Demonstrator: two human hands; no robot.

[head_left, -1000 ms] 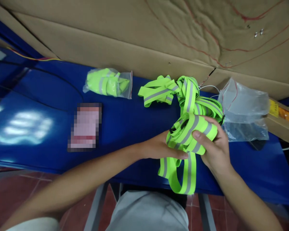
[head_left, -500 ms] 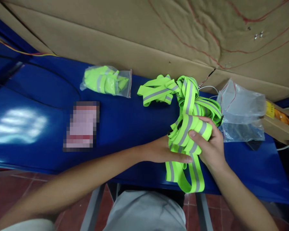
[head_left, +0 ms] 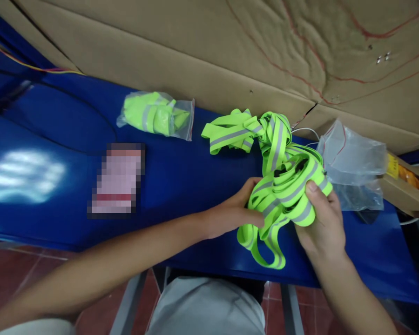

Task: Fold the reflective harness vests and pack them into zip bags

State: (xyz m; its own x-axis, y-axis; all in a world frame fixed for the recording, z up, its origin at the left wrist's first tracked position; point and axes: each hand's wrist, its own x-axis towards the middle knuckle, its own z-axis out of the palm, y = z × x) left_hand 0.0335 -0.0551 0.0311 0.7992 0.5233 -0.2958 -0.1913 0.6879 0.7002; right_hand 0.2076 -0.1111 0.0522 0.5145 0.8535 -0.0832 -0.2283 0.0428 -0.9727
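- The tall sheet of cardboard (head_left: 160, 60) is stood across the top of the frame, apparently as a backing behind the work surface
- The blue table (head_left: 181, 172) is spread across the middle, so that everything can be laid within easy reach
- The bundle of green straps (head_left: 289, 197) is held right of centre, over the table's near side; a slack loop is left hanging below, since only the coiled part is gripped
- Clear plastic bags (head_left: 356, 151) are laid at the right, beside the straps, and look flat and unfilled
- Other green straps (head_left: 230, 132) are heaped above the held bundle, near the cardboard; whether the two touch cannot be told
- The right hand (head_left: 323, 225) is set at the bundle's right edge, thumb pressed on top and fingers tucked beneath, probably to stop the layers from fanning out
- Bagged straps (head_left: 150, 114) are placed at the upper left of centre, well apart from the loose heap, perhaps to avoid mixing
- A blurred flat item (head_left: 117, 179) is laid left of centre, clear of both arms
- The left hand (head_left: 230, 216) is wrapped around the bundle's left side, fingers behind and thumb in front, seemingly as a steadying support
- A small box (head_left: 410, 190) is rested at the right edge, beside the bags
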